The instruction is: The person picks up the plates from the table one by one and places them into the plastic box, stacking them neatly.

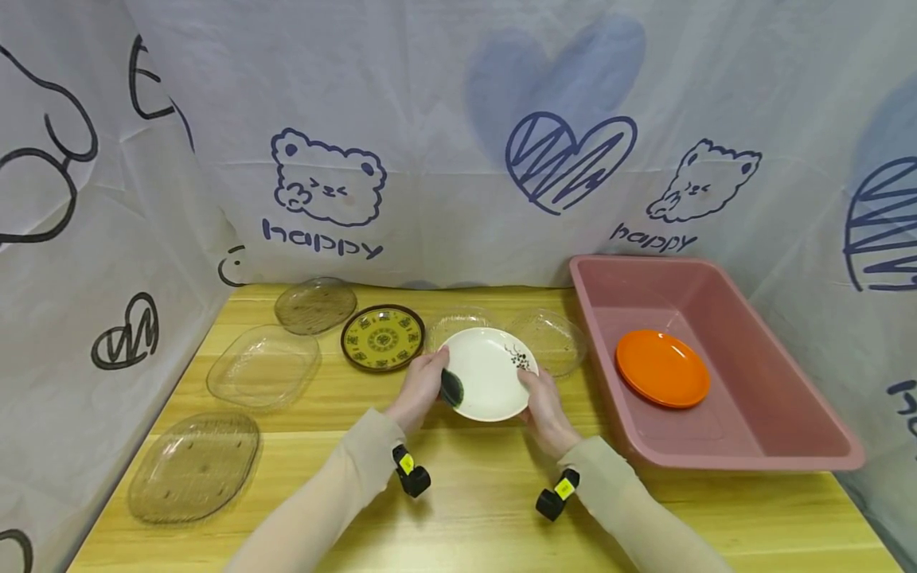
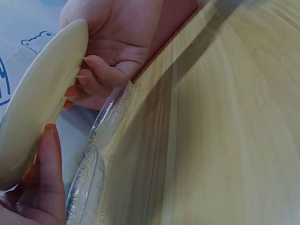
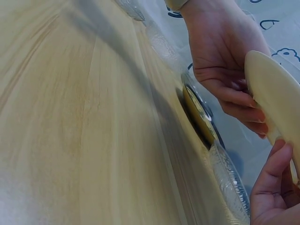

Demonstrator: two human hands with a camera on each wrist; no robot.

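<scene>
Between both hands is a white plate [image 1: 490,374], held up above the wooden table [image 1: 473,509] with a dark green leaf and a small dark sprig painted on it. My left hand [image 1: 421,390] grips its left edge, thumb on the rim. On the opposite edge, my right hand [image 1: 548,411] holds it the same way. The left wrist view shows the plate [image 2: 44,103] side-on and tilted, fingers [image 2: 101,77] of the right hand curled beneath it. Behind it lie two clear glass plates, one partly hidden, and a yellow patterned plate [image 1: 383,338] with a brown rim.
A pink tub [image 1: 809,398] stands at the right, with an orange plate [image 1: 662,368] inside. Along the left lie a clear plate [image 1: 265,366] and two brownish glass plates, one near [image 1: 193,469] and one far [image 1: 315,305]. White printed cloth [image 1: 444,199] hangs behind and at the sides.
</scene>
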